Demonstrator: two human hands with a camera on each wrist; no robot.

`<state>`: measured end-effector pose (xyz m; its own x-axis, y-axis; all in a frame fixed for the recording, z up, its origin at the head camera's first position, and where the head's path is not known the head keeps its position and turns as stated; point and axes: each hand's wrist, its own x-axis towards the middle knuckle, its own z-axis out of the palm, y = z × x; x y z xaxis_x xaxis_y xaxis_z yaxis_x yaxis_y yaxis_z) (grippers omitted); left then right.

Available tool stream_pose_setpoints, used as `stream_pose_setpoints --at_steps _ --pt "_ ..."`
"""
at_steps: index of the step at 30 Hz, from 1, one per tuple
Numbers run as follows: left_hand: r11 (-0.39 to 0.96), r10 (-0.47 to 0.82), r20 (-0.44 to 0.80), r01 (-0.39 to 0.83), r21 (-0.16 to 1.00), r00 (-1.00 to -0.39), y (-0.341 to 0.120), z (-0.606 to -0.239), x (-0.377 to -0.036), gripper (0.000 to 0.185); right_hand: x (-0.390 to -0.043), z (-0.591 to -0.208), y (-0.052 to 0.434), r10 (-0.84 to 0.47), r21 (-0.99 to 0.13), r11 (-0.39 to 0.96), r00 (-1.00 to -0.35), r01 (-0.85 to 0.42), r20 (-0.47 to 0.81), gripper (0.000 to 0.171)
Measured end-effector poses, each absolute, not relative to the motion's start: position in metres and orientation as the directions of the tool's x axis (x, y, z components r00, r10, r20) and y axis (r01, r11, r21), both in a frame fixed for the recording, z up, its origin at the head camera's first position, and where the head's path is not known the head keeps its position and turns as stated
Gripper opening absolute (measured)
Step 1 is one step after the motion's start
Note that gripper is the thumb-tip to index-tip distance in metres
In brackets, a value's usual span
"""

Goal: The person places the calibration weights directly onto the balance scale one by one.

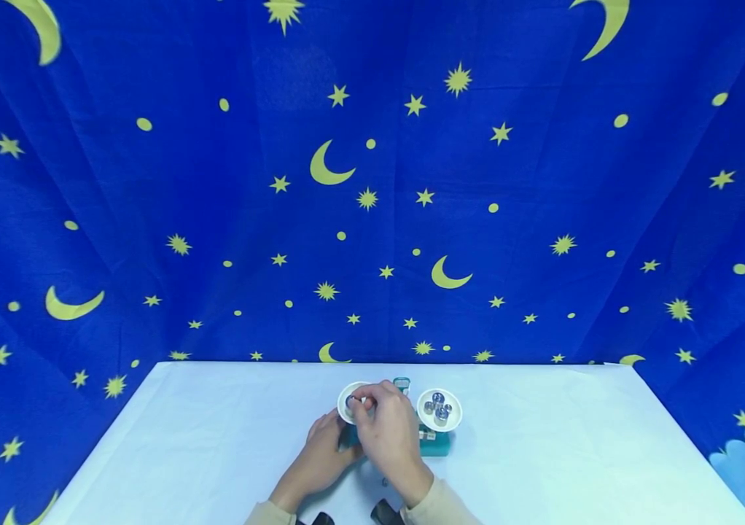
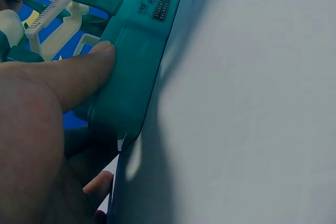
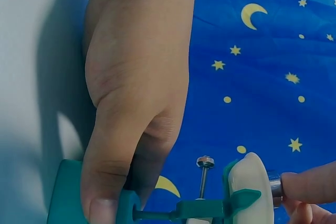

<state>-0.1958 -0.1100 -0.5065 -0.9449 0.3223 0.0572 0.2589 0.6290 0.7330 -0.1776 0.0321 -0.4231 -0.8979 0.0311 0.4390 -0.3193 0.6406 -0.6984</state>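
Note:
A green student balance (image 2: 126, 72) stands on the table with two white pans. My left hand (image 1: 321, 456) grips the left end of its base, the thumb (image 2: 86, 77) lying along the top of the green body. Over the left pan (image 3: 252, 187), my right hand (image 1: 388, 426) pinches a small metal weight (image 3: 275, 184) between thumb and fingers, right at the pan's surface. Several shiny metal weights (image 1: 439, 406) sit together in the right pan (image 1: 456, 418). The right hand hides the middle of the balance in the head view.
A small metal piece (image 1: 385, 482) lies on the white table (image 1: 563, 452) in front of the balance, between the forearms. Behind the table hangs a blue cloth (image 1: 399, 226) with yellow moons and stars. Black devices (image 1: 385, 512) show near the wrists.

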Motion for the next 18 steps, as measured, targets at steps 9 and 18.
stream_pose_setpoints --at_steps 9,18 --pt "0.636 0.324 0.047 0.254 0.729 -0.945 -0.1106 -0.5065 -0.1965 0.080 -0.1764 -0.4238 0.0318 0.032 -0.702 0.638 -0.900 -0.317 0.435 0.005" --pt "0.642 0.316 0.027 0.235 0.730 -0.948 -0.1099 -0.5063 -0.1961 0.081 -0.1753 -0.4246 0.0338 0.025 -0.702 0.630 -0.896 -0.331 0.444 0.011"
